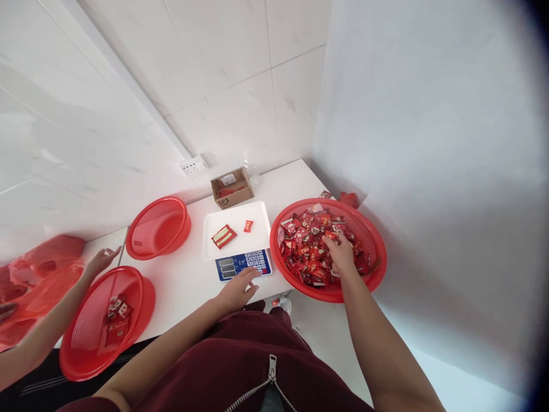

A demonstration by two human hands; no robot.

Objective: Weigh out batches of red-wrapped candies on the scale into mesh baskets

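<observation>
My right hand (342,253) reaches into a large red plastic basket (377,240) heaped with small red-wrapped candies (311,252). Its fingertips are closed on one wrapped candy (330,234) at the top of the heap. My left hand (238,290) lies at the front of the digital scale (227,264), its fingers stretched out and apart beside the keypad, holding nothing. On the scale's white tray (240,214) are a red packet with a pale striped panel (223,236) and a single red-wrapped candy (247,226).
Behind the scale stands a small cardboard box (231,197). To the left are two red baskets, one at the back (171,243) and one in front (143,297) holding several packets. A co-worker's hand (102,260) reaches between them. Red plastic bags (47,269) lie far left.
</observation>
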